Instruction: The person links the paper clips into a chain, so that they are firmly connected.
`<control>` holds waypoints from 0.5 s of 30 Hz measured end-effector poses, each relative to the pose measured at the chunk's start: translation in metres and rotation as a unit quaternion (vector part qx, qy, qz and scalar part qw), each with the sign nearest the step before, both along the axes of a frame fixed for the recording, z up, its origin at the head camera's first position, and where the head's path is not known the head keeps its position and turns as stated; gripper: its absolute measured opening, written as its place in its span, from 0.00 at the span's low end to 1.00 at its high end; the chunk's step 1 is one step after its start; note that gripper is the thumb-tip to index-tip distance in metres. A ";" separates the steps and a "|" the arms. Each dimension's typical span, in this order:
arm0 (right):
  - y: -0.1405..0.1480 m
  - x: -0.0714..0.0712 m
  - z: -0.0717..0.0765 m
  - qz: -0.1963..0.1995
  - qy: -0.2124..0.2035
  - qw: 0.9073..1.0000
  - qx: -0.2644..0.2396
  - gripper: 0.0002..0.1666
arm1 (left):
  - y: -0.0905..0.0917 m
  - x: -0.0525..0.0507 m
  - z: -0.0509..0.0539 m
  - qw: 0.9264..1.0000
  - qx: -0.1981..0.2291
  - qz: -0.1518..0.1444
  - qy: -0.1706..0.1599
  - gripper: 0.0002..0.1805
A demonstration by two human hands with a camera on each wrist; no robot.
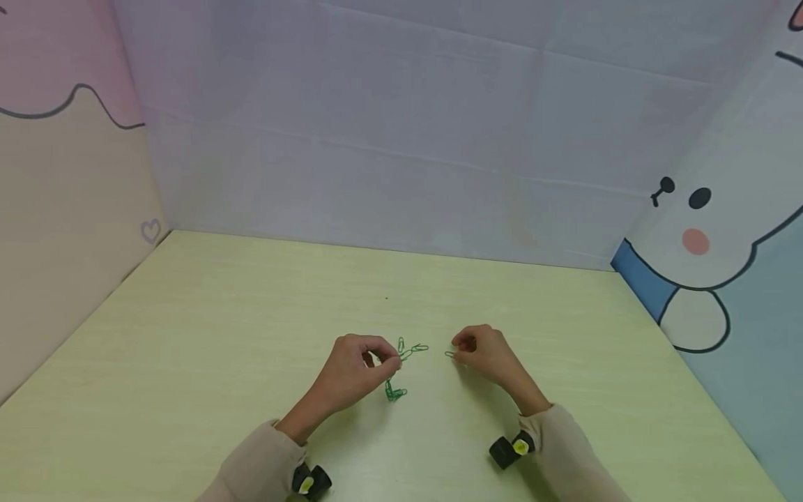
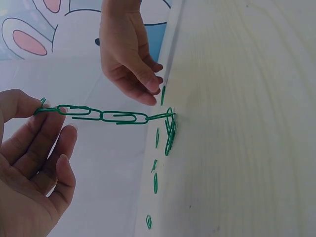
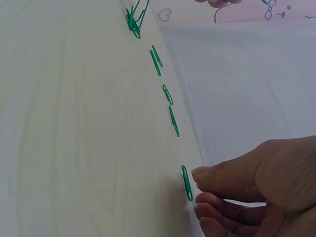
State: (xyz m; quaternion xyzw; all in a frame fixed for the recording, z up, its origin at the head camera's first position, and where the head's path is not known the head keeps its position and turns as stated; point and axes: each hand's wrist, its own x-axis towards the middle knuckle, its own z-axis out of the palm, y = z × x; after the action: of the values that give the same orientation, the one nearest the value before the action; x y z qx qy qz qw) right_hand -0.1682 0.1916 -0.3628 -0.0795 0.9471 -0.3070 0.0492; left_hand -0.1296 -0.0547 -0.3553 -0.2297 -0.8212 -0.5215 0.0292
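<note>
My left hand (image 1: pixel 357 369) pinches one end of a chain of linked green paper clips (image 2: pixel 118 116) between thumb and fingertip. From there the chain hangs down, and its lower links lie bunched (image 1: pixel 394 393) on the table. Beside a single loose paper clip (image 3: pixel 186 182) on the table is my right hand (image 1: pixel 483 352). Its thumb and fingers are loosely bent close to the clip, with the clip outside them. Whether the thumb tip touches that clip, I cannot tell. Several more loose green clips (image 3: pixel 173 121) lie between the two hands, partly covered by the left hand in the head view.
The pale wood-grain table (image 1: pixel 251 307) reaches back to a plain light curtain (image 1: pixel 401 139). Cartoon-printed panels (image 1: pixel 702 230) stand at both sides. A small dark speck (image 1: pixel 386 298) is on the table beyond the clips. Each wrist wears a black camera (image 1: pixel 511 450).
</note>
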 end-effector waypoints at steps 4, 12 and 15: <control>0.001 -0.003 -0.005 -0.007 -0.004 1.000 0.007 0.04 | -0.001 -0.002 0.002 1.000 0.000 -0.002 -0.001 0.07; -0.002 -0.004 -0.006 -0.002 -0.009 1.000 0.019 0.03 | -0.002 -0.006 0.003 1.000 -0.002 -0.003 0.002 0.07; -0.003 -0.004 -0.006 0.002 -0.012 1.000 0.027 0.04 | -0.002 -0.008 0.003 1.000 -0.004 -0.004 0.005 0.06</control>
State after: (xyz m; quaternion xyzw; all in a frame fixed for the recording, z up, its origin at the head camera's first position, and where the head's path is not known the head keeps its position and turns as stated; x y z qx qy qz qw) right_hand -0.1724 0.1884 -0.3685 -0.0759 0.9542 -0.2822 0.0634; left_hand -0.1375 -0.0566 -0.3518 -0.2356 -0.8222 -0.5173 0.0304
